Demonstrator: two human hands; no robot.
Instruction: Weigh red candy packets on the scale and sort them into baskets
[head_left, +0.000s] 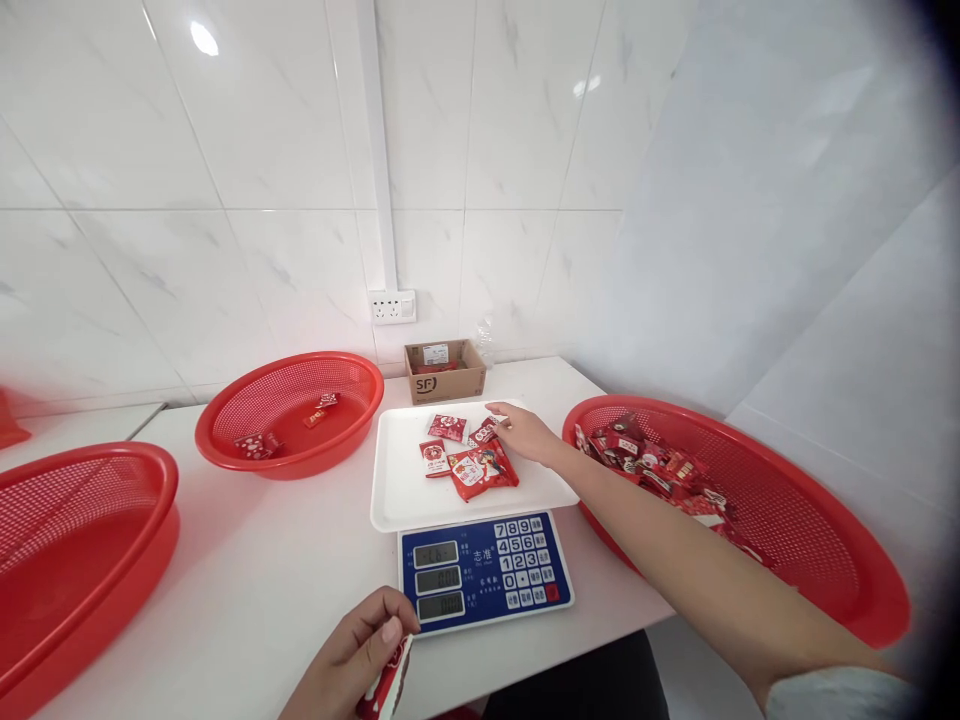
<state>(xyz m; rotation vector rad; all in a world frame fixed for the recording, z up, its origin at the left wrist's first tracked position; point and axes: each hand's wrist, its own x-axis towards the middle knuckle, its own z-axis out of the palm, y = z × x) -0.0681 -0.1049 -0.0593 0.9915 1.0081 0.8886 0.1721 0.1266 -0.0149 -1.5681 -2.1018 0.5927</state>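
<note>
My left hand (360,655) is closed on a red and white packet (388,685) near the table's front edge, left of the scale's blue keypad panel (486,572). Over the right part of the scale's white tray (397,500) reaches my right hand (523,432), its fingertips by a small red packet (484,431). Whether those fingers grip it is unclear. Also on the tray lie a dark red packet (448,427), a red and white one (434,458) and a larger bright red one (482,470).
A red basket (840,540) full of packets stands right, under my right forearm. Another basket (289,365) with a few packets stands back left; a third (82,560) is at the far left. Behind the tray sits a cardboard box (450,385) against the tiled wall.
</note>
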